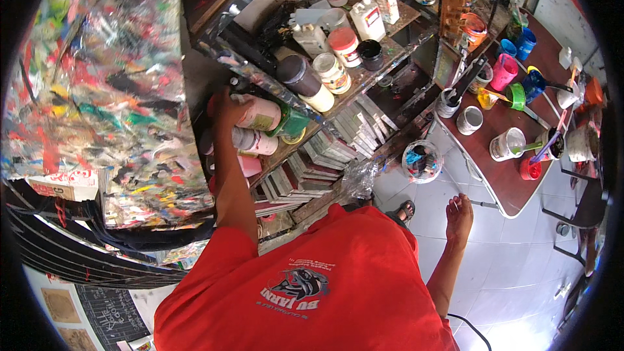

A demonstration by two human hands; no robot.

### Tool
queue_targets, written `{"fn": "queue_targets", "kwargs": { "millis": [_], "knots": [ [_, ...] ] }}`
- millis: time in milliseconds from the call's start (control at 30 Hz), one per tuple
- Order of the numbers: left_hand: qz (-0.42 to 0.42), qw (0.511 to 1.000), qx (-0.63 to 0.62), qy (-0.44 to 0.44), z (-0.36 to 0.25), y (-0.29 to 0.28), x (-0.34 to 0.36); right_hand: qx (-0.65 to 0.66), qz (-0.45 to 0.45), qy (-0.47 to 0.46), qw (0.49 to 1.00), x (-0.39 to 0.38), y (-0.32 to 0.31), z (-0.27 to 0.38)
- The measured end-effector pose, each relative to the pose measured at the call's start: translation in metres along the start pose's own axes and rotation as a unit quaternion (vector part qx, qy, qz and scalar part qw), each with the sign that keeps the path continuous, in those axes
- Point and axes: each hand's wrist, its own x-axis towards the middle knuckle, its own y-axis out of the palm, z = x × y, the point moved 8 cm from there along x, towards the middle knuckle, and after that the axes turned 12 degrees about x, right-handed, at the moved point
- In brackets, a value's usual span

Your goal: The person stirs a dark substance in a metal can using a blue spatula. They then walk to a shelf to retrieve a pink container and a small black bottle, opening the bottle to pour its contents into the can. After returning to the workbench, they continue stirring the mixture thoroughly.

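My left hand (225, 108) reaches deep into the shelf on the left, against the end of a pale pink tub (260, 114). Its fingers are mostly in shadow, so whether they grip the tub cannot be made out. Beside that tub are a green container (291, 122) and a whitish tub (255, 141), with a pink container (248, 166) nearer my forearm. Out to the right, my right hand (460, 216) hangs over the tiled floor near the table's corner. Its fingers are loosely bent and apart, with nothing plainly in them.
An upper shelf (396, 39) holds bottles and paint tubs. Framed screens (312, 162) stand stacked below. A brown table (478, 149) at right bears several paint cups. A bucket (422, 160) stands on the floor before it. A paint-smeared board (130, 91) rises at left.
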Motion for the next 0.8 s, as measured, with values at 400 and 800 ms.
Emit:
{"fn": "queue_targets", "kwargs": {
  "millis": [400, 800],
  "knots": [
    [-0.137, 0.978, -0.148, -0.047, -0.022, -0.019, -0.046, -0.040, 0.024, -0.009, 0.999, 0.011, 0.032, 0.033],
    [-0.098, 0.974, -0.205, 0.013, -0.130, -0.072, -0.196, -0.435, 0.330, -0.122, 0.829, -0.041, 0.198, -0.008]
  ]
}}
